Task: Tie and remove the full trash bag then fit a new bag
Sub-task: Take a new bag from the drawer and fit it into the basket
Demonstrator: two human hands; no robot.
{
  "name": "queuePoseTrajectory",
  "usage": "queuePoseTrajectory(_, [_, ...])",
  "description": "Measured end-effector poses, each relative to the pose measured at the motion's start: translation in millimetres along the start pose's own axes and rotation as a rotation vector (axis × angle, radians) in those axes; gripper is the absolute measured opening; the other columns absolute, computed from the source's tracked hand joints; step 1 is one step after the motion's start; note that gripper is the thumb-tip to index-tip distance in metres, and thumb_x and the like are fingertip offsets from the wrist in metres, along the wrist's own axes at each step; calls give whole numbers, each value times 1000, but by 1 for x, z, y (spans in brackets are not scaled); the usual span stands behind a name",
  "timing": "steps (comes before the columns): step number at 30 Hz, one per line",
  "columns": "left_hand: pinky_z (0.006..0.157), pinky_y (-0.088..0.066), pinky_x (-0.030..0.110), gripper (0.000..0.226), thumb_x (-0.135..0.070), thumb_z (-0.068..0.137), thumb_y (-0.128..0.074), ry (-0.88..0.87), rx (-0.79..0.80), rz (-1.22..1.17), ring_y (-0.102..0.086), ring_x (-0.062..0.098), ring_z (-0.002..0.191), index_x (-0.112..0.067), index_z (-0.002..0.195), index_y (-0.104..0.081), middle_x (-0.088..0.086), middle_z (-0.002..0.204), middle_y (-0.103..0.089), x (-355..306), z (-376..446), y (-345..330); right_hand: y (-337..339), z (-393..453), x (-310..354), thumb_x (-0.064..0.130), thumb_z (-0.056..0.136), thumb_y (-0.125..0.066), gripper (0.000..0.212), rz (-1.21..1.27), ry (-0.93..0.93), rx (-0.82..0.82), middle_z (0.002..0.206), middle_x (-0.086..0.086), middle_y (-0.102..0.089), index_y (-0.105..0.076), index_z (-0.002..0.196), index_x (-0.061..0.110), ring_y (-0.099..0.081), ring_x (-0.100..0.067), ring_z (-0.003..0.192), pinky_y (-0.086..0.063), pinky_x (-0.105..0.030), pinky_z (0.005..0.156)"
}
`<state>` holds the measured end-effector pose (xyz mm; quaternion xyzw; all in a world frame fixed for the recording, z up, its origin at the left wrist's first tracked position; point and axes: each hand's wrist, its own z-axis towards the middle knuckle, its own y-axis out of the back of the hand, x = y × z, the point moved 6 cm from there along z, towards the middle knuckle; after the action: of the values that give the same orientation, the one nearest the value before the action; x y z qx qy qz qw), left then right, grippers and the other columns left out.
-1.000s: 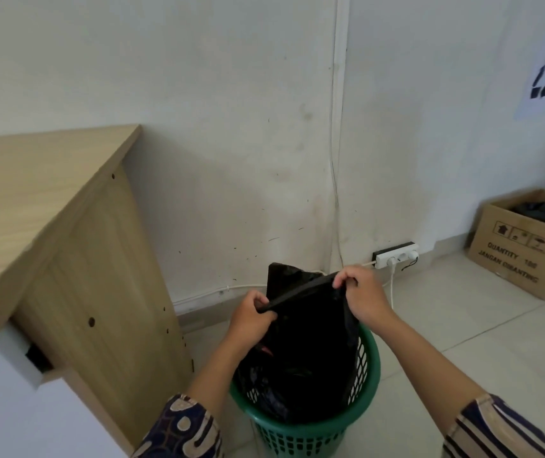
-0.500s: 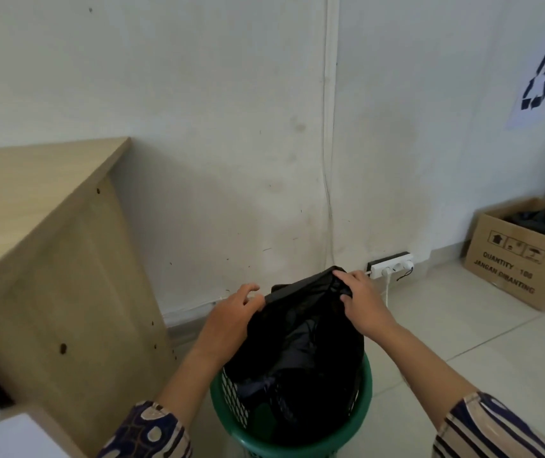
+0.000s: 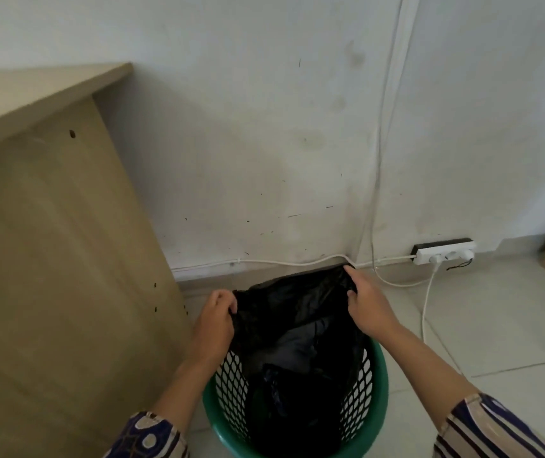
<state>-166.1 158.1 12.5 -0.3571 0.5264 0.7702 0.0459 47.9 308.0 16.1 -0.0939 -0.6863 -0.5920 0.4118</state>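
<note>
Both hands [image 3: 213, 320] grip bag [image 3: 292, 300]

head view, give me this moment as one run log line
left hand: grips black bag rim | right hand: grips opposite rim | bag: in green basket, mouth open, untied

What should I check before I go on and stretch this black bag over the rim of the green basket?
1. Left hand grips the black bag edge: ok.
2. Right hand grips the far edge: ok.
3. Bag mouth spread open between the hands: ok.
4. Bag edge folded over the green basket rim: not ok, it is held above it.
5. Basket upright on the floor: ok.
6. White cable away from the basket: ok.
</note>
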Motion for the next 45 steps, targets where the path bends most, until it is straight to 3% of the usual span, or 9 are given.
queuePoseTrajectory(3, [76, -36, 21, 29, 7, 90, -37, 67, 44, 52, -46, 18, 98, -4, 99, -62, 10, 109, -54, 2, 1, 0, 3, 13, 0, -2, 91, -40, 49, 8, -2, 60, 138, -15, -43, -33, 138, 9, -42, -30, 125, -32, -29, 101])
queuePoseTrajectory(6, [92, -36, 26, 32, -13, 96, -38, 170, 73, 85, -46, 20, 110, -4, 123, -52, 9, 121, -51, -3, 4, 3, 2, 19, 8, -2, 90, -41, 50, 16, -1, 90, 139, -15, -41, -32, 138, 9, -41, -28, 126, -30, -25, 101])
queuePoseTrajectory(9, [89, -42, 27, 43, -31, 92, -48, 225, 66, 97, -48, 19, 111, -8, 128, -45, 5, 125, -45, -9, 9, 4, -2, 28, 10, 0, 90, -41, 51, 15, 10, 97, 139, -17, -40, -30, 139, 8, -40, -30, 126, -31, -28, 102])
queuePoseTrajectory(12, [87, -44, 25, 51, -5, 88, -52, 185, 75, 68, -51, 20, 105, -11, 135, -35, 7, 132, -38, -13, 7, -5, -9, 29, 6, 1, 91, -40, 52, 30, 10, 113, 139, -15, -38, -28, 140, 11, -42, -30, 124, -34, -30, 99])
queuePoseTrajectory(17, [99, -36, 25, 57, 13, 86, -37, 239, 53, -31, -45, 24, 115, -10, 138, -34, 9, 138, -31, -1, 8, -18, -15, 23, -11, -1, 90, -37, 52, 42, 15, 134, 140, -15, -38, -28, 140, 11, -46, -31, 119, -35, -31, 98])
queuePoseTrajectory(22, [99, -40, 32, 51, 9, 90, -35, 306, 32, -20, -50, 27, 108, -14, 136, -42, 14, 126, -42, 21, 3, -18, -17, 22, -27, 0, 90, -37, 52, 17, -12, 202, 140, -15, -38, -28, 140, 12, -44, -29, 122, -34, -28, 99])
queuePoseTrajectory(28, [102, -36, 33, 61, -11, 92, -49, 283, 147, -168, -41, 26, 120, -25, 144, -20, 12, 136, -32, 24, 14, -34, -30, 39, -29, 23, 97, -37, 49, -70, -31, 167, 140, -15, -36, -22, 143, 17, -43, -31, 123, -37, -33, 96])
queuePoseTrajectory(35, [92, -46, 35, 74, -23, 95, -44, 104, 315, 255, -46, 30, 115, -28, 143, 13, 16, 143, -21, 45, 29, -54, -59, 59, -46, 53, 92, -26, 58, -358, -108, 229, 146, -15, -25, -15, 144, 28, -46, -34, 120, -43, -39, 88])
queuePoseTrajectory(45, [110, -27, 41, 75, -65, 87, -22, 250, 423, 455, -26, 27, 135, -20, 145, -15, 7, 151, -21, 83, 32, -71, -78, 62, -65, 62, 89, -15, 64, -493, -89, 332, 139, -10, -34, -33, 138, 26, -38, -30, 125, -32, -41, 101])
